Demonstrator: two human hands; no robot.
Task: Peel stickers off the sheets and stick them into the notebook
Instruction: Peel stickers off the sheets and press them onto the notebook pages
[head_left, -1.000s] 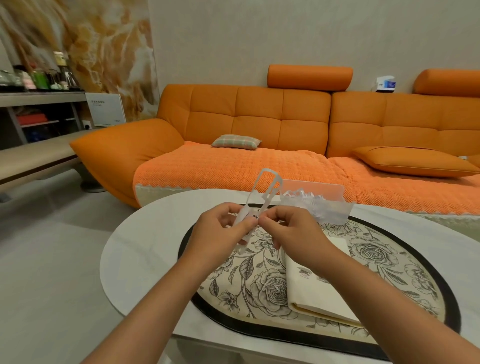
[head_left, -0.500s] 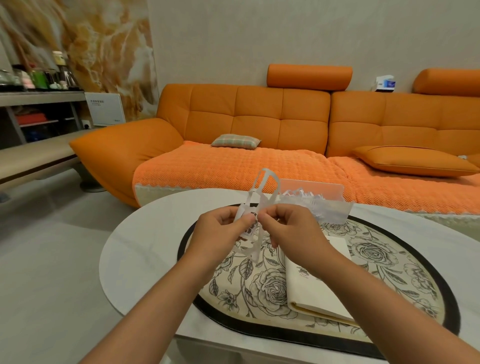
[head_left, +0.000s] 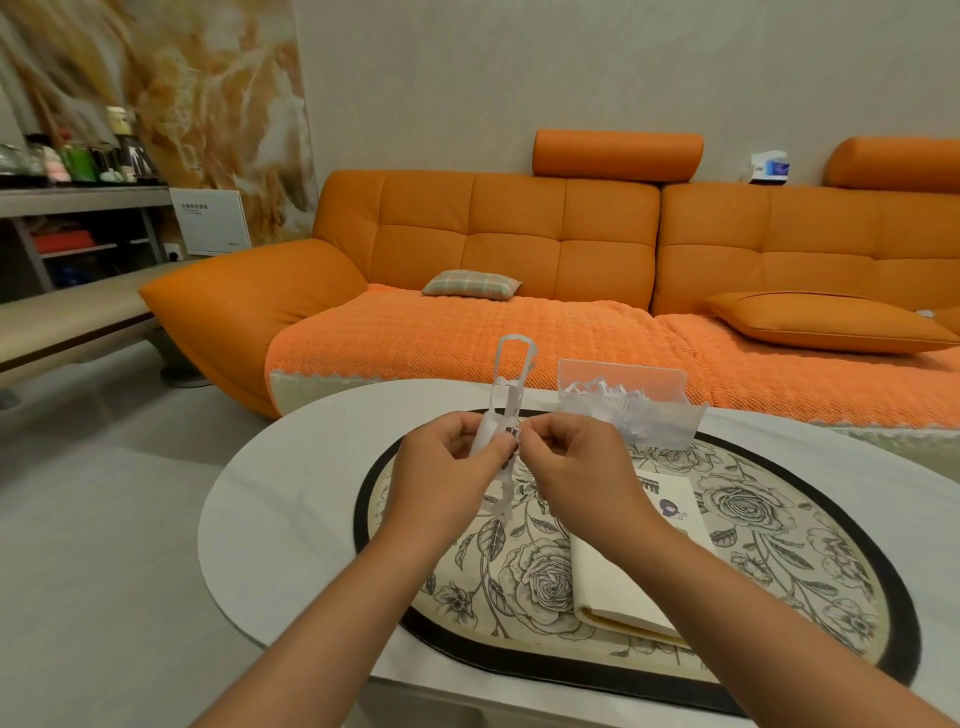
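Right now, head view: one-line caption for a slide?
Left hand and right hand pinch a sticker sheet above the floral mat, beside the notebook.

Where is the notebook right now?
In the head view, the notebook lies on the floral placemat, right of centre, partly under the right hand and forearm, nearer than the clear box of paper scraps.

Orange sofa (head_left: 519, 244) across frame top; b/w rose-print mat (head_left: 769, 525), black border, lower right; cream notebook (head_left: 618, 587); white table (head_left: 291, 519).
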